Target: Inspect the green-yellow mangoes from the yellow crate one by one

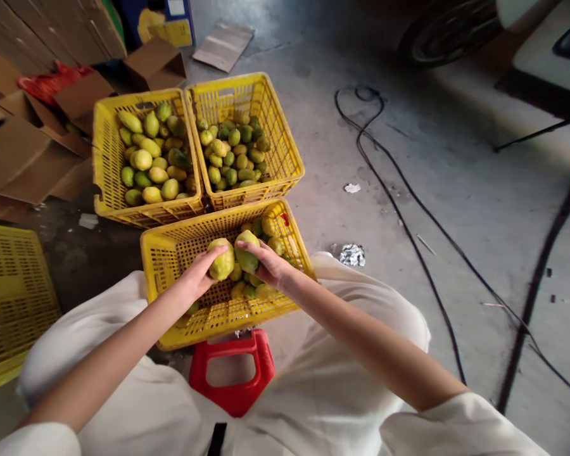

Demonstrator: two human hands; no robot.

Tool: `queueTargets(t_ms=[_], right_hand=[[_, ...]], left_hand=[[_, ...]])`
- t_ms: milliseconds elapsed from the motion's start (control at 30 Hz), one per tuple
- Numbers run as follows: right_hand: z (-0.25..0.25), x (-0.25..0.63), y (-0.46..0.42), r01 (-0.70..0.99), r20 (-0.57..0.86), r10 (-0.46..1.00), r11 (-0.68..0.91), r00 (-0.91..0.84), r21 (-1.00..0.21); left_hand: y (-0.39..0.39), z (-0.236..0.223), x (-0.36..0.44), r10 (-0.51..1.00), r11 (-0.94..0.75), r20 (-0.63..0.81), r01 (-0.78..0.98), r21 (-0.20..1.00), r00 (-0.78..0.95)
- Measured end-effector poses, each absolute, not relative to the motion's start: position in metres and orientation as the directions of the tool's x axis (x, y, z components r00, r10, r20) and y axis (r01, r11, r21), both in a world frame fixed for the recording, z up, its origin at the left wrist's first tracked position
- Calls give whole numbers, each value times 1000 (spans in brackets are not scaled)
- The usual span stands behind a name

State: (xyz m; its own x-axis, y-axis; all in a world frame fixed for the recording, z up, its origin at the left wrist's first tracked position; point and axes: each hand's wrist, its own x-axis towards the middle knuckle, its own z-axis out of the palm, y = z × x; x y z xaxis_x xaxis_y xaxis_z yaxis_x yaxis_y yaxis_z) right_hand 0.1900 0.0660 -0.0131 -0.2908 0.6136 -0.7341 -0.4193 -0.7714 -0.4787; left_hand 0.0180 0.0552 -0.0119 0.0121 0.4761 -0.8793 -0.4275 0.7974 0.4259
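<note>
My left hand [203,271] is closed around a lumpy yellow fruit [221,261], its thumb across the top. In my right hand [267,258] is a greener, smoother oval fruit [247,253]. Both fruits are side by side, close together, above the near yellow plastic crate [171,339]. Beneath them, several more yellow and green fruits [266,291] lie mostly in that crate's right half, partly hidden by my hands. The fruits look like small papayas or large lemons; I cannot tell which.
Two yellow crates [147,218] [261,190] of similar fruit stand just beyond. Another yellow crate [14,297] is at left, below cardboard boxes [23,158]. A red plastic stool [261,367] sits between my legs. Black cables [389,196] and crumpled foil [352,255] lie rightward.
</note>
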Motion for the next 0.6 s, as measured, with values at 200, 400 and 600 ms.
queueTargets(t_ms=[200, 400, 600], right_hand=[[-9, 191, 68, -415, -731, 605, -781, -317, -466], [-8, 190, 68, -415, -734, 605, -780, -308, -469], [-20, 192, 65, -427, -718, 639, -751, -277, -504]], left_hand=[[56, -9, 19, 478, 796, -877, -445, 409, 49], [55, -8, 20, 484, 794, -874, -443, 416, 47], [57, -7, 20, 488, 795, -872, -432, 426, 38]])
